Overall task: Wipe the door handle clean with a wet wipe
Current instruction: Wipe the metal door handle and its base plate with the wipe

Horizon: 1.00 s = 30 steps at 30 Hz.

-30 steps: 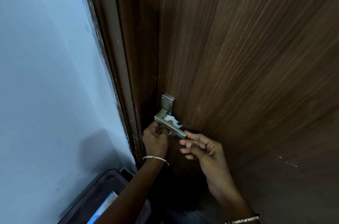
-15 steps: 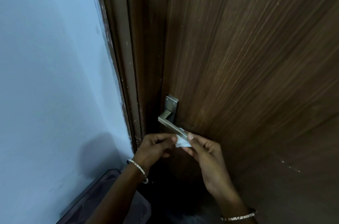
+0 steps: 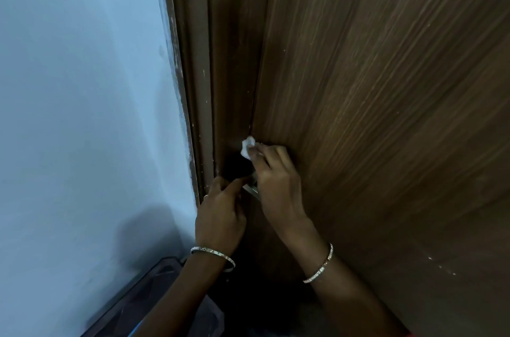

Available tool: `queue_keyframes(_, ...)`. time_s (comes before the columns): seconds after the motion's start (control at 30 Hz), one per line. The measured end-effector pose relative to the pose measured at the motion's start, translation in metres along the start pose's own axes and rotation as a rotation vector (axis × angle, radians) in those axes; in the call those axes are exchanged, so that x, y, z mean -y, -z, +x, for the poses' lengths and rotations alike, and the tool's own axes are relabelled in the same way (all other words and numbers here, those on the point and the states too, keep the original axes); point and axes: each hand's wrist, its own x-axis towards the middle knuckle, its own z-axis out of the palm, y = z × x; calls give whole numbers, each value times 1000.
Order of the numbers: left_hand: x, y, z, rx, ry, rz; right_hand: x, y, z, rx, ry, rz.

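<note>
Up from the lever's free end to its root: the wet wipe [image 3: 246, 146] now sits high on the door handle [image 3: 251, 189], close to the closing edge of the door [image 3: 386, 115].

The right hand [image 3: 276, 184] pinches the bunched wipe between fingertips and thumb, wrist low and fingers reaching up and left over the handle, so only a sliver of metal lever shows below its palm. The left hand [image 3: 220, 215] is just beside it, lower and to the left, forefinger stretched to the lever; whether it grips the metal I cannot tell. Wiping looks under way, with the mounting plate the part in hand. Next, I judge, comes a firm rub across the plate and back along the lever.
</note>
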Motion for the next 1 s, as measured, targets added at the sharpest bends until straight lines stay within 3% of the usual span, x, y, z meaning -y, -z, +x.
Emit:
queue_keyframes(0.33,4,0,1,51,-49,22,-24,3,-40,50,-69,-75)
queue_keyframes(0.47,6,-2,3,33,-50,28,-17,3,-29,-71,-103,-44)
queue_keyframes(0.83,7,-7,4,3,-58,78,-17,-7,-19,-59,-33,-182)
queue_keyframes(1.0,10,-4,6,14,-69,35,-18,-1,-33,186,-90,-196)
